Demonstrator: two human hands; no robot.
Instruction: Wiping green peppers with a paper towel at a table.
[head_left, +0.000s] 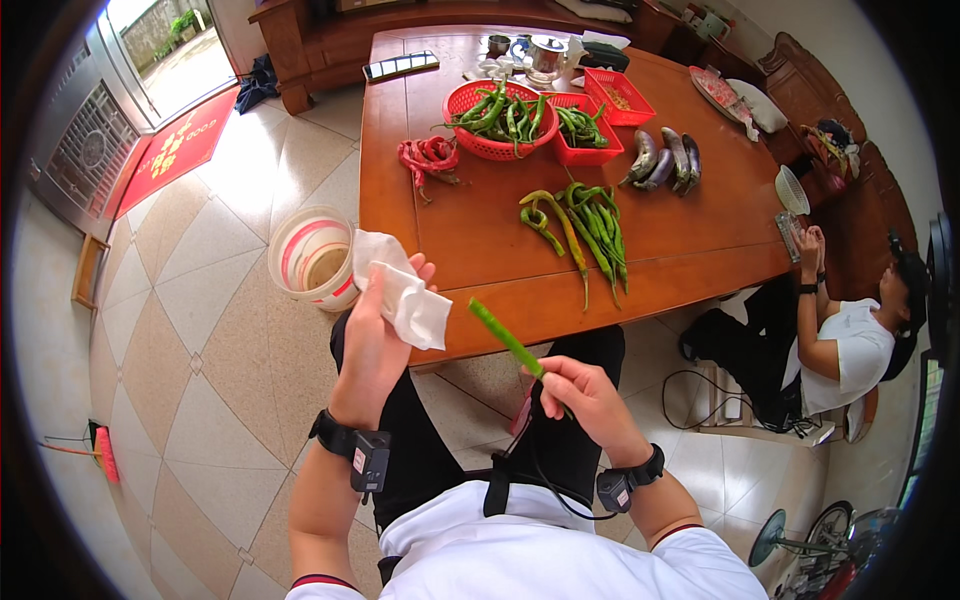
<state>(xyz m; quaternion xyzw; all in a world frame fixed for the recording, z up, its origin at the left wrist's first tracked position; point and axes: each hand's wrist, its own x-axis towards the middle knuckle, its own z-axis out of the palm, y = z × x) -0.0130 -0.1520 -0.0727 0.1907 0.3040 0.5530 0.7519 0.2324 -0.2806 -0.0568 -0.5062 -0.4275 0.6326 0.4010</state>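
My left hand (382, 322) is raised off the table's near left corner, holding a folded white tissue (409, 296) against the open palm and fingers. In my right hand (581, 397) is one long green pepper (506, 337), pinched near its lower end and pointing up and left, apart from the tissue. On the wooden table (480, 240) beyond lie a pile of green peppers (600, 229) and a few yellowish ones (562, 221) beside it. Wrinkled red peppers (427, 157) lie farther left. Several purple eggplants (664, 161) lie to the right.
A round red basket (499, 142) and a rectangular red basket (589, 154) hold green peppers; another red basket (619, 97) stands behind. A plastic bucket (311, 259) is beside the table's left edge. A phone (401, 66) lies at the far left. A person (847, 337) sits at the right.
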